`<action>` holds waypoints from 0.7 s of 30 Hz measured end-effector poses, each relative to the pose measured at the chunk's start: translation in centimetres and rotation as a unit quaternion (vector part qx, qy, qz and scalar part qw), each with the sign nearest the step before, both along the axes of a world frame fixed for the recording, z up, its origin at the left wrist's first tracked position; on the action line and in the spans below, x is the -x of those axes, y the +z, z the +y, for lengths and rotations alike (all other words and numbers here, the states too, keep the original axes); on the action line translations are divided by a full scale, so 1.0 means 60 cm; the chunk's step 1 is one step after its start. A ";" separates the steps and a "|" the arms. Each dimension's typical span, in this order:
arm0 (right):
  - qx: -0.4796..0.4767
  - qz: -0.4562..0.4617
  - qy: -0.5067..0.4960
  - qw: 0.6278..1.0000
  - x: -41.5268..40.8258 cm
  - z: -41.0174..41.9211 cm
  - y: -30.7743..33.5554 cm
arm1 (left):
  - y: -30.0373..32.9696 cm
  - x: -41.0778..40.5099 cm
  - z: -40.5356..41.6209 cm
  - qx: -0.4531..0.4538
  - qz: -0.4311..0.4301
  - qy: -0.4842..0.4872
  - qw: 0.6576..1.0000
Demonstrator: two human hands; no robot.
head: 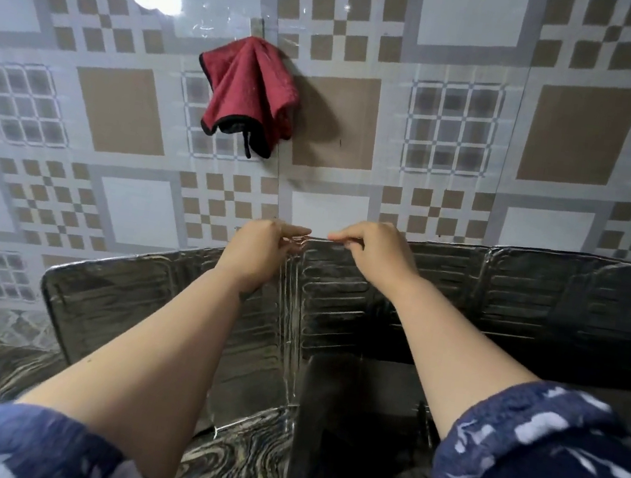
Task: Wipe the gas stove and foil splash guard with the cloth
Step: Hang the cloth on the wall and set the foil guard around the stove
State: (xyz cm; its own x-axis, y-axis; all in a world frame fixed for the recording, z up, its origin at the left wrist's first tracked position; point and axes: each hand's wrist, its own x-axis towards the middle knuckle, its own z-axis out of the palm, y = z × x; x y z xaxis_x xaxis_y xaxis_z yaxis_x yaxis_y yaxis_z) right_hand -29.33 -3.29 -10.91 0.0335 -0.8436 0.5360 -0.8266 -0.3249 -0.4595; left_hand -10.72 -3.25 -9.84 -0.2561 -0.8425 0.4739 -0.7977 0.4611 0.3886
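A dark red cloth (247, 91) with black trim hangs from a hook on the tiled wall, above and left of both hands. The foil splash guard (499, 305) stands folded around the stove, its ribbed panels dark and shiny. My left hand (259, 255) pinches the guard's top edge at the corner fold. My right hand (372, 255) pinches the same top edge just to the right. The black gas stove (354, 414) lies below, inside the guard, mostly hidden by my right arm.
The patterned tile wall (467, 98) rises right behind the guard. A dark marbled countertop (241, 463) runs under the guard and extends to the left. My blue patterned sleeves fill the lower corners.
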 end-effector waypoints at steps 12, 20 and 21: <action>-0.016 0.105 -0.038 0.994 0.005 0.002 -0.016 | 0.020 -0.134 0.046 -0.045 -0.128 0.084 0.987; -0.011 0.113 -0.058 0.992 -0.002 0.019 -0.016 | 0.026 -0.118 0.075 -0.083 -0.088 0.078 0.990; -0.015 0.109 -0.061 0.992 -0.002 0.022 -0.016 | 0.025 -0.111 0.076 -0.087 -0.082 0.084 0.989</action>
State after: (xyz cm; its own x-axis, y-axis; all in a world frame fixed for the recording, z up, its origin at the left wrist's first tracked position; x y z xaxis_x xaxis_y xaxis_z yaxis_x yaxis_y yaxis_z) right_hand -29.20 -1.97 -11.89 0.0427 -0.8641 0.5015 -0.9398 -0.2051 -0.2733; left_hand -4.05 1.31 -8.32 -0.1676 -0.9446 0.2821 -0.9163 0.2549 0.3090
